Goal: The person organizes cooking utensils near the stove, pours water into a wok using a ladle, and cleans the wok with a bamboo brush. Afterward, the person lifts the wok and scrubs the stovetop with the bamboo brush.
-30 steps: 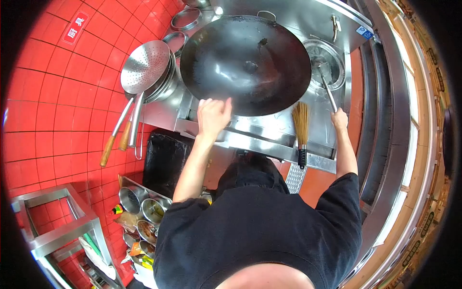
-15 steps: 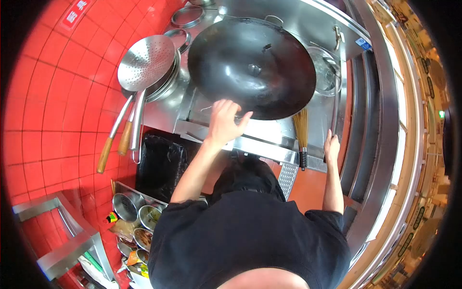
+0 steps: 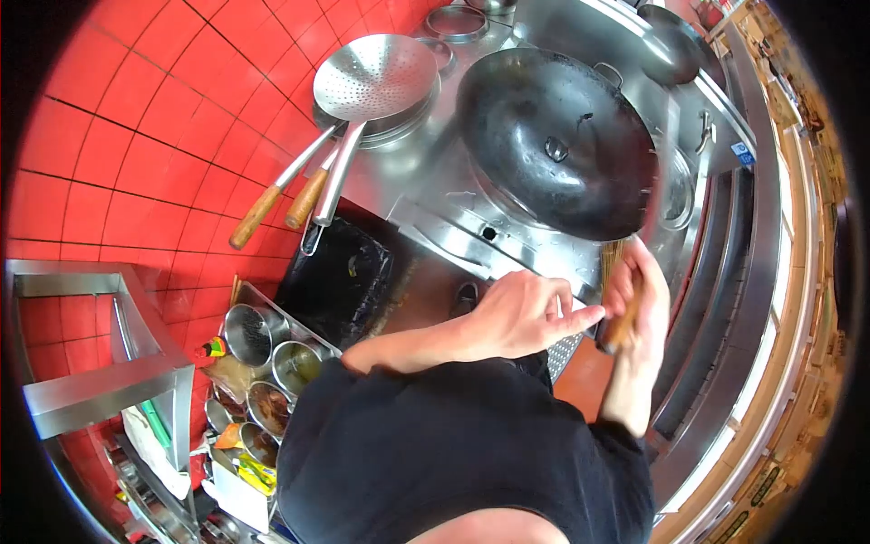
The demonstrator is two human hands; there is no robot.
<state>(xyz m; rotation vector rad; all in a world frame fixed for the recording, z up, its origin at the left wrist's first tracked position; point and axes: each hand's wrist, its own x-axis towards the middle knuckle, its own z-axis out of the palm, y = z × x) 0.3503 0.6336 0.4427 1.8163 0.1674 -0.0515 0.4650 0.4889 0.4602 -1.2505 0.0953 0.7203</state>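
My right hand [image 3: 645,295] is wrapped round the wooden grip of a long-handled tool [image 3: 624,317], whose metal shaft is blurred and rises past the wok's right edge. My left hand [image 3: 535,315] is just left of it, holding nothing, fingers apart and pointing toward the grip. Beyond both hands, the large black wok [image 3: 562,136] sits on the steel stove. Bristles of a bamboo brush [image 3: 612,258] show partly behind my right hand, below the wok's rim. The tool's far end is too smeared to make out.
A perforated strainer [image 3: 376,77] rests on stacked pans at the wok's left, wooden handles toward me. Metal containers [image 3: 249,335] stand at lower left beside a steel frame [image 3: 100,394]. A black-lined bin [image 3: 349,272] is below the counter. A tap [image 3: 705,131] is at the right.
My left hand has left the wok's near rim and come back toward my body. My right hand has raised the tool and moved nearer my left. The view has shifted, with the wok now further right.
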